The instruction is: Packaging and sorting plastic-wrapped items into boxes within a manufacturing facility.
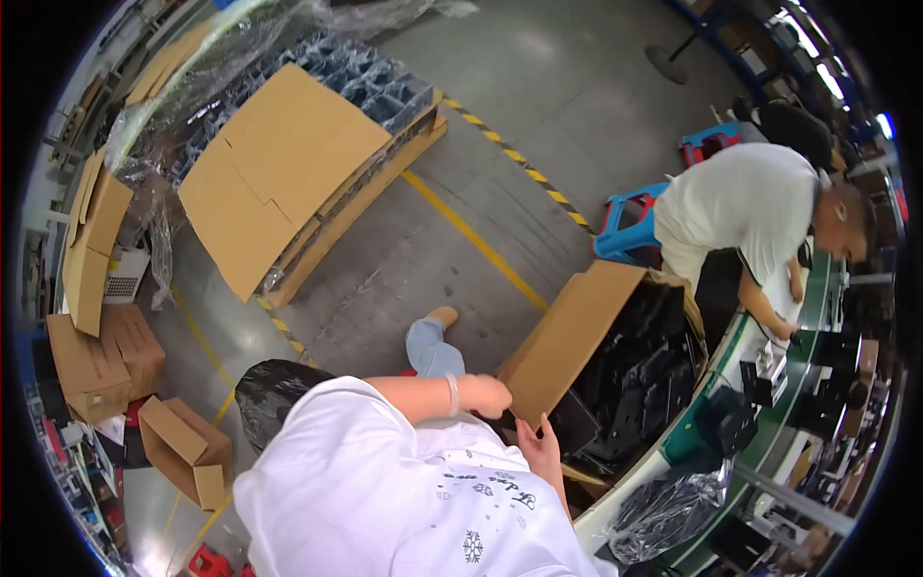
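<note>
A large cardboard carton (574, 332), filled with black plastic parts (654, 370), stands in front of me beside the workbench. My left hand (486, 396) is closed in a fist at the carton's near edge; what it holds, if anything, is hidden. Close by and lower, my right hand (540, 447) has thumb and finger on either side of the lower corner of the carton's flap. Some of the black parts lie behind the flap, out of sight.
A co-worker (740, 207) bends over the green-edged workbench (711, 389) at right, near blue stools (630, 226). Clear plastic wrap (663, 514) lies on the bench. At upper left, a cardboard sheet (288, 163) covers a pallet of trays; smaller cartons (187, 452) stand left.
</note>
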### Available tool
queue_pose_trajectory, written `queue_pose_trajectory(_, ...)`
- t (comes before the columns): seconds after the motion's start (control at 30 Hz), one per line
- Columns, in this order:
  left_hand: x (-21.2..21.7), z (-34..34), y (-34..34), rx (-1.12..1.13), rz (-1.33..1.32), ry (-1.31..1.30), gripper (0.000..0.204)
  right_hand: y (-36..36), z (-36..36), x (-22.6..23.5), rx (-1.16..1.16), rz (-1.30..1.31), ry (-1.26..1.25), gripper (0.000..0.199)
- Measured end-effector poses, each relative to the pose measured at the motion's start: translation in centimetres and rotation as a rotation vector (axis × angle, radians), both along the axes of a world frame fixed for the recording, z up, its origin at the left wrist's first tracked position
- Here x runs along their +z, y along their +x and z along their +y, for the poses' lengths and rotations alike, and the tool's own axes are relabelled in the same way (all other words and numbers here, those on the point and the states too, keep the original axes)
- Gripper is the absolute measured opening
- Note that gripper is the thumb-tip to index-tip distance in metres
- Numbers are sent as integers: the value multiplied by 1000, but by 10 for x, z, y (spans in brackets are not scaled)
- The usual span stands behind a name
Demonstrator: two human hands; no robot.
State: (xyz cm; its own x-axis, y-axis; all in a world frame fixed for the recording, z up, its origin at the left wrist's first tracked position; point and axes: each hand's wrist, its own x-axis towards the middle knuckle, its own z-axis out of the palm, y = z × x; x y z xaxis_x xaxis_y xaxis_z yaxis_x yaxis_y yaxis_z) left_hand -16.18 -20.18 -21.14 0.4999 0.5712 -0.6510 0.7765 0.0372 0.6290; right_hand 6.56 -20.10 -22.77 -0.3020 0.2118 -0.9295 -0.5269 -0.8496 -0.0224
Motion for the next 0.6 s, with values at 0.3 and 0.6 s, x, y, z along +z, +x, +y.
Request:
queue_pose_trajectory(0.3,-8,-68,-89,773,-23,122,20,137,-21,-40,430,-474,304,37)
queue_pose_trajectory(0.6,-32,-142,-85,1520,-101,-72,18,96,125,-54,1221,-221,168,30)
